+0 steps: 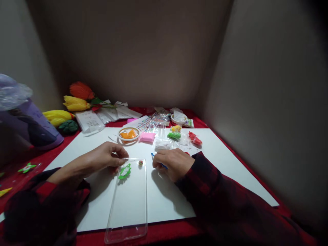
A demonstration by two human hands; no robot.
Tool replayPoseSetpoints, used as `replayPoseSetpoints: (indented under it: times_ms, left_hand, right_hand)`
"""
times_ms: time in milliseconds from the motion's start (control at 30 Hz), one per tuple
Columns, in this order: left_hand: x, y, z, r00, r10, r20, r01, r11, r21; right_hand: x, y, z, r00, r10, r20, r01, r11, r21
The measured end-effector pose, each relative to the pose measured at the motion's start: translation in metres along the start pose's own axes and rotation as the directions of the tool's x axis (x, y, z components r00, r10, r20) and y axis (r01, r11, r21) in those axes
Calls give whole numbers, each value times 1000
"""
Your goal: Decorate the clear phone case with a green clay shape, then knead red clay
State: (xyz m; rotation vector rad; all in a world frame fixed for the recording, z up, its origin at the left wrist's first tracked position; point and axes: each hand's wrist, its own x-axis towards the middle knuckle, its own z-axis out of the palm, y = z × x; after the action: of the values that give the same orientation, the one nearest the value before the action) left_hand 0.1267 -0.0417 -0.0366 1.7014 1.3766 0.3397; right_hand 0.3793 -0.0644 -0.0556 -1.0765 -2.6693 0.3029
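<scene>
A clear phone case (131,205) lies at the front middle of the white board, its near end reaching past the board's edge. Fingers and thumb of my left hand (104,155) pinch its far left corner. On the case near that hand sits a ragged green clay piece with white on top (124,171). A tiny cupcake-like charm (140,163) rests by the far right corner. To the right of the case, my right hand (173,163) is closed around a thin blue stick-like tool (164,166), low over the board. Its fingers hide most of the tool.
Behind the hands are an orange clay pack in a round lid (128,135), a pink pack (147,137), a white pack (163,144), and green (174,135) and red (195,138) wrapped clay. A purple cup (38,126) and artificial flowers (77,102) stand left.
</scene>
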Motion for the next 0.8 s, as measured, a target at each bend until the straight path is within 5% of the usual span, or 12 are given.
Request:
replayPoseSetpoints:
  times_ms: [433, 800]
  left_hand:
    - [-6, 0, 1, 997, 71, -41, -67, 993, 94]
    - [-6, -5, 3, 996, 64, -65, -60, 997, 52]
  right_hand:
    - [-2, 1, 12, 998, -54, 25, 53, 998, 27]
    - [2, -4, 10, 941, -98, -325, 157, 974, 161]
